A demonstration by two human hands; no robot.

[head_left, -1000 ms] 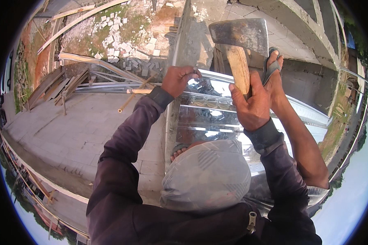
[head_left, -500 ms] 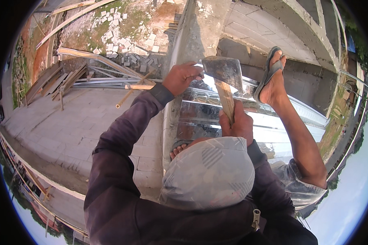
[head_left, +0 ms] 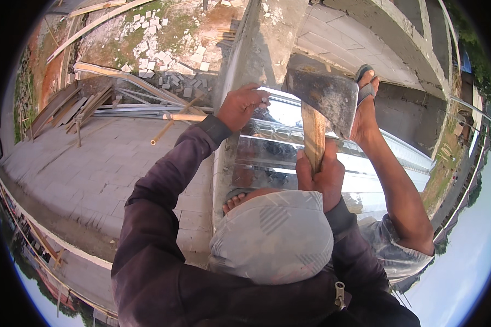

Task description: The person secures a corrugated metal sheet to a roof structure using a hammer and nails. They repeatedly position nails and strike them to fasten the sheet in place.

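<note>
My right hand is wrapped round the wooden handle of a hatchet, whose dark, worn metal head is raised above shiny metal sheeting. At the top of the concrete wall, my left hand has thumb and forefinger pinched together beside the end of the sheeting. A small pale bit shows at those fingertips, too small to name. The hatchet head hides part of the sheeting and part of my sandalled foot, which rests at the sheeting's far side.
Left of the wall lies a pale block surface, with timber boards and metal strips on its far side. Broken white blocks litter the ground beyond. A block wall drops away at the far right.
The hatchet has been lifted and now looks larger, its head shifted to the right, away from my left hand. My left hand stays pinched in nearly the same place.
</note>
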